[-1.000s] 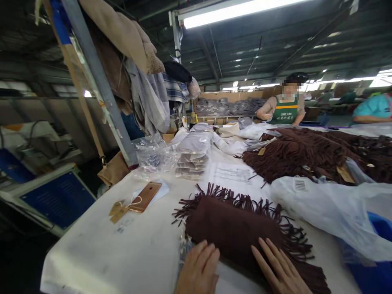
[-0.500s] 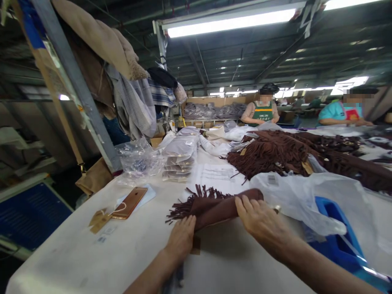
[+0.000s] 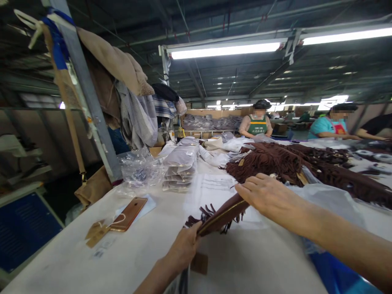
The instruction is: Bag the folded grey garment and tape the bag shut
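A dark brown fringed piece (image 3: 225, 214) with a gold zipper along its edge is stretched between my two hands, tilted above the white table. My left hand (image 3: 185, 245) pinches its lower left end. At the upper right end, my right hand (image 3: 259, 194) grips the other corner, fingers folded over it. Fringe hangs out behind and below the piece. A brown tag (image 3: 199, 263) shows just below it, by my left wrist. Printed white sheets (image 3: 212, 188) lie behind the piece.
A phone (image 3: 130, 214) with tags lies left. Bagged grey items (image 3: 180, 163) are stacked behind. Brown fringed goods (image 3: 269, 159) heap at right, near clear plastic (image 3: 330, 200) and a blue object (image 3: 333, 269). Two people work across the table; another arm shows at far right.
The brown piece has been lifted and turned, so its zipper edge now shows. My right hand has risen. The view has shifted slightly.
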The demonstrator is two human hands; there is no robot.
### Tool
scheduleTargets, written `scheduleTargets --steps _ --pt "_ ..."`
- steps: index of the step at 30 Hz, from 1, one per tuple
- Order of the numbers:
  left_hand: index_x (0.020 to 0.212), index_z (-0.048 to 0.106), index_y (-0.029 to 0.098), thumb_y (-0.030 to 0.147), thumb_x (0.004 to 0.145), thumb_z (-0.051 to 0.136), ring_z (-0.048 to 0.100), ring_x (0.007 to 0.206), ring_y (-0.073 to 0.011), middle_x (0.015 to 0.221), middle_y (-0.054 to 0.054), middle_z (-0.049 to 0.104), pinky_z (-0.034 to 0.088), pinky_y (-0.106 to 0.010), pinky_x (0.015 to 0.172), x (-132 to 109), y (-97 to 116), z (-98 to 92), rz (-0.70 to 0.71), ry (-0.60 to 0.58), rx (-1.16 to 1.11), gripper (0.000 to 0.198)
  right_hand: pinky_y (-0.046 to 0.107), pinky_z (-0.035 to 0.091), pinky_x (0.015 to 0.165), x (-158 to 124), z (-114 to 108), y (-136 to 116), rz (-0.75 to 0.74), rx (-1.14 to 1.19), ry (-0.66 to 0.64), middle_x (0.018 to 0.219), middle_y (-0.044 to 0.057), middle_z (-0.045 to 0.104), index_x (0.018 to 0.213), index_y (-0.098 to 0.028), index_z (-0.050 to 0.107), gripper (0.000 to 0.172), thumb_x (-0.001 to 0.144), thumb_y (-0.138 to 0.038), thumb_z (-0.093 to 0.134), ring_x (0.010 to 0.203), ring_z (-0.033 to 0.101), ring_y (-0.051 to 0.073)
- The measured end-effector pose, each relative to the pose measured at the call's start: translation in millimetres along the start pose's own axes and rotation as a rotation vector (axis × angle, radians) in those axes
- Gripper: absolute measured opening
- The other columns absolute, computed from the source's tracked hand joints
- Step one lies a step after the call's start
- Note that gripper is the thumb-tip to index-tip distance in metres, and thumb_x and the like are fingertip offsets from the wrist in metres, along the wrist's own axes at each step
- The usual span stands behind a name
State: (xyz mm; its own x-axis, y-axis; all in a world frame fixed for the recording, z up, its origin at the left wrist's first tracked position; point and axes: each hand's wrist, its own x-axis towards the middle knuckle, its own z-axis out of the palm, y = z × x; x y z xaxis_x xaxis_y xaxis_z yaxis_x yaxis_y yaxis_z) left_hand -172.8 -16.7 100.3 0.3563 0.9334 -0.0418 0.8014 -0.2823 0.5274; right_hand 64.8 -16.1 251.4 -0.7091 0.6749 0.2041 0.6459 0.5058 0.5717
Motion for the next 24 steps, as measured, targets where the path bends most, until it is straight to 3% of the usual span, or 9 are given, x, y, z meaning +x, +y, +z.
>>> scheduleTargets --steps 4,7,11,14,17,20,24 --pt "0.113 0.057 0.018 0.004 0.077 0.043 0.062 0.086 -0.0164 0.093 -0.004 0.068 0.043 -0.023 0.077 0.6 13.3 -13.5 0.035 0.002 -0.103 0.041 0.03 0.035 0.062 -6.2 -5.6 12.4 0.057 0.082 -0.092 0.072 0.003 0.066 0.075 -0.018 0.06 0.016 0.078 -0.004 0.051 0.07 0.059 0.019" --pt "0.1 0.061 0.018 0.003 0.073 0.041 0.058 0.08 -0.0141 0.085 -0.001 0.066 0.041 -0.021 0.071 1.5 20.2 -23.0 0.093 -0.022 -0.162 0.037 0.029 0.036 0.067 -14.9 -5.5 19.2 0.111 0.089 0.013 0.08 0.004 0.066 0.083 -0.017 0.061 0.025 0.074 0.0 0.046 0.076 0.059 0.017" --pt "0.085 0.062 0.015 0.003 0.066 0.041 0.055 0.073 -0.0131 0.075 0.002 0.062 0.038 -0.019 0.064 2.1 30.3 -28.0 0.146 -0.089 -0.189 0.031 0.026 0.038 0.063 -28.0 -10.4 27.5 0.135 0.099 0.021 0.069 0.002 0.065 0.073 -0.018 0.061 0.03 0.063 0.003 0.042 0.068 0.058 0.015" --pt "0.082 0.06 0.015 0.005 0.065 0.042 0.053 0.07 -0.0121 0.073 0.003 0.059 0.037 -0.018 0.059 3.0 39.7 -30.8 0.181 -0.148 -0.152 0.027 0.026 0.041 0.068 -36.7 -14.4 32.8 0.219 0.112 0.084 0.081 0.004 0.067 0.087 -0.018 0.063 0.039 0.064 0.002 0.039 0.076 0.06 0.016" --pt "0.077 0.06 0.013 0.006 0.063 0.042 0.053 0.071 -0.0129 0.072 0.002 0.058 0.036 -0.018 0.057 5.6 47.3 -37.5 0.178 -0.169 -0.072 0.024 0.026 0.041 0.068 -42.6 -13.9 34.8 0.32 0.207 -0.066 0.081 0.004 0.068 0.085 -0.018 0.064 0.042 0.062 0.002 0.036 0.079 0.062 0.017" --pt "0.073 0.061 0.013 0.004 0.06 0.043 0.053 0.069 -0.0132 0.069 0.002 0.058 0.036 -0.018 0.056 7.9 51.6 -54.8 0.171 -0.176 0.019 0.023 0.023 0.039 0.067 -49.4 -12.7 35.0 0.351 0.387 -0.131 0.078 0.001 0.067 0.078 -0.021 0.063 0.04 0.061 0.001 0.035 0.079 0.062 0.015" --pt "0.072 0.062 0.015 0.005 0.06 0.048 0.054 0.069 -0.014 0.066 0.002 0.058 0.036 -0.02 0.059 4.1 65.4 -96.5 0.199 -0.15 0.196 0.02 0.022 0.035 0.057 -68.2 -9.1 36.8 0.497 0.54 -0.206 0.062 -0.003 0.062 0.064 -0.022 0.059 0.031 0.057 -0.002 0.038 0.065 0.06 0.013"
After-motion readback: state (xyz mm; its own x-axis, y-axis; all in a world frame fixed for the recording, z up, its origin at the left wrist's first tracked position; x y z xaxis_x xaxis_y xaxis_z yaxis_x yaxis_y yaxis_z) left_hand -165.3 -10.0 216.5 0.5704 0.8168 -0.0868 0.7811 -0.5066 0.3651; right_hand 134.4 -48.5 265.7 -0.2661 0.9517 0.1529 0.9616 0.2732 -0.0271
